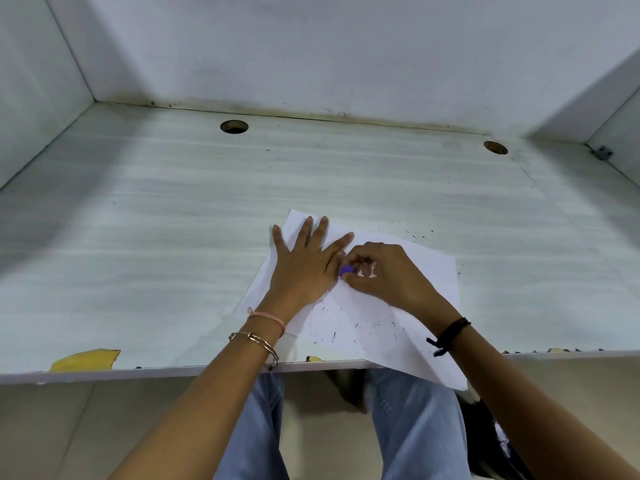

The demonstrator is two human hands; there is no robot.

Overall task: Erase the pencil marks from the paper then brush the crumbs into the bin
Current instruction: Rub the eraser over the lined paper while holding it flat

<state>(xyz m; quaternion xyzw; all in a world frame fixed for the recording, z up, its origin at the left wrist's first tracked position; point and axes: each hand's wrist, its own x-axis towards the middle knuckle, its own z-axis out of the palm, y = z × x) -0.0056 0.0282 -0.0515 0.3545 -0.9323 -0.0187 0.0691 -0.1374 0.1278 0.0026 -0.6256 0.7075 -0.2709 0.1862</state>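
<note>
Nearest: knees in blue jeans (415, 427) under the counter (138, 237). A yellow tape scrap (86, 359) sat on the front edge at 8 o'clock.

The paper (433, 271) lay flat on the counter, skewed. Its long axis ran about 11 to 5 o'clock, the near corner at 5 o'clock overhanging the front edge and the far corner pointing to 11.

Dark crumbs (360, 323) were scattered over the near half of the sheet, between the two wrists. There were thin bracelets (256, 341) on the left wrist and a black band (450, 336) on the right.

The left hand (304, 268) lay palm-down on the sheet's 9 o'clock side, fingers straight, spread and released, pointing to 12 and pinning the paper.

The right hand (384, 275) was just beside it at 3 o'clock, fingers clenched around a small purple eraser (346, 270). The eraser showed at that hand's 9 o'clock side, touching the paper close to the left index finger. Its axis was too hidden to call.

More specks (419, 233) lay on the bare counter just past the sheet's far edge at 1 o'clock.

Far back, two round holes (234, 126) (495, 147) sat in the counter at 11 and 1 o'clock, with pale walls behind.
</note>
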